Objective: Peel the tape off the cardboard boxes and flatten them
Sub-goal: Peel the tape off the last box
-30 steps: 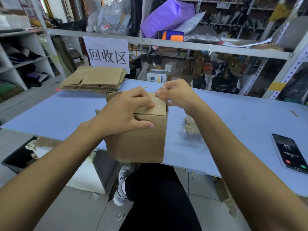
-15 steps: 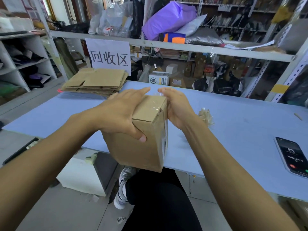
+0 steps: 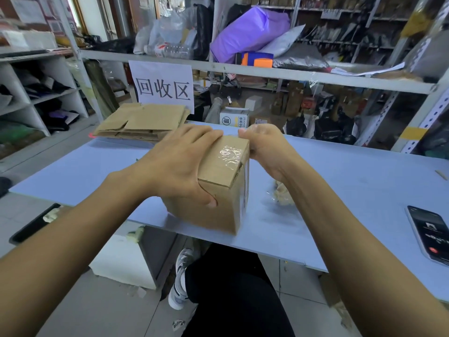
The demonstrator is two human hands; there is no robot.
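A small brown cardboard box (image 3: 224,205) is held tilted above the near edge of the blue table (image 3: 352,176). Clear wrinkled tape (image 3: 230,154) covers its top flap and runs down the right side. My left hand (image 3: 179,166) lies over the box's top and left side, thumb pressed on the front face. My right hand (image 3: 264,147) grips the far right top corner, fingers curled at the tape's end. A stack of flattened cardboard boxes (image 3: 145,122) rests at the table's far left.
A crumpled wad of peeled tape (image 3: 281,195) lies on the table right of the box. A phone (image 3: 430,234) sits at the right edge. A white sign (image 3: 162,86) hangs from the shelf rail behind. My leg and shoe show below the table.
The box has been turned and tilted so its taped top faces up. My right hand moved from the flap to the box's far right corner. My left hand stays clamped on it.
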